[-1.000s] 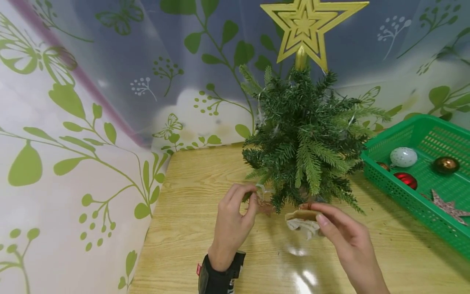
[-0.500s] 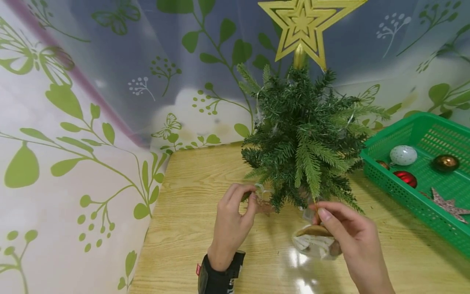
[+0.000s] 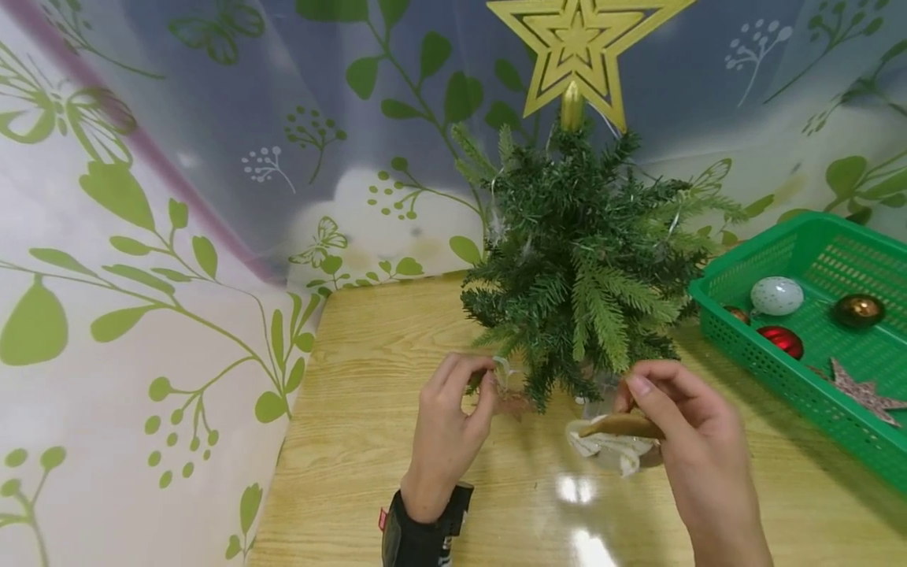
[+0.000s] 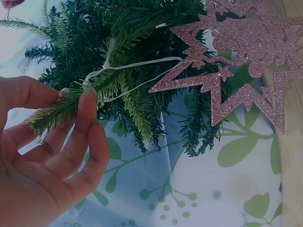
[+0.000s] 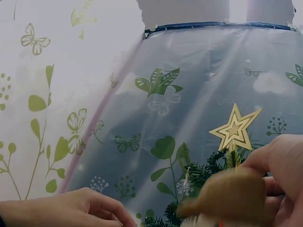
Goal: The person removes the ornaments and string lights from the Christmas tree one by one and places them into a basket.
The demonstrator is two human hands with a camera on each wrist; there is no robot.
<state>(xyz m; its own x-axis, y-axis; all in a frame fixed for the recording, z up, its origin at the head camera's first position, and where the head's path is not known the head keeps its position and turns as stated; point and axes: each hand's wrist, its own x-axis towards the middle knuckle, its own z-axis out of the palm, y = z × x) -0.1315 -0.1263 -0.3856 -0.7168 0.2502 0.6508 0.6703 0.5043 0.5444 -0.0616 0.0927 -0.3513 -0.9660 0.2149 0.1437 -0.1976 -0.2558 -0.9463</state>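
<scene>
A small artificial Christmas tree (image 3: 567, 260) with a gold star topper (image 3: 577, 47) stands on the wooden table. At its lower left, my left hand (image 3: 453, 425) pinches a branch tip (image 4: 57, 111) between thumb and fingers. Looped over that branch is a white string (image 4: 142, 64), tied to a pink glitter star ornament (image 4: 251, 61). In front of the tree, my right hand (image 3: 697, 441) holds a brown-and-white hanging ornament (image 3: 620, 441) near its top, above the table. The right wrist view shows the ornament's brown side (image 5: 232, 194), blurred; its exact kind is unclear.
A green plastic basket (image 3: 772, 378) stands to the right, holding a white ball (image 3: 777, 296), a red ball (image 3: 782, 342), bronze balls and a pink glitter star (image 3: 860, 394). Leaf-printed curtains (image 3: 397, 197) hang behind and at left. A clear piece (image 3: 602, 394) shows under the tree.
My right hand has moved to the right and slightly up with the brown-and-white ornament, which swung lower and then rose a little. My left hand stays at the branch.
</scene>
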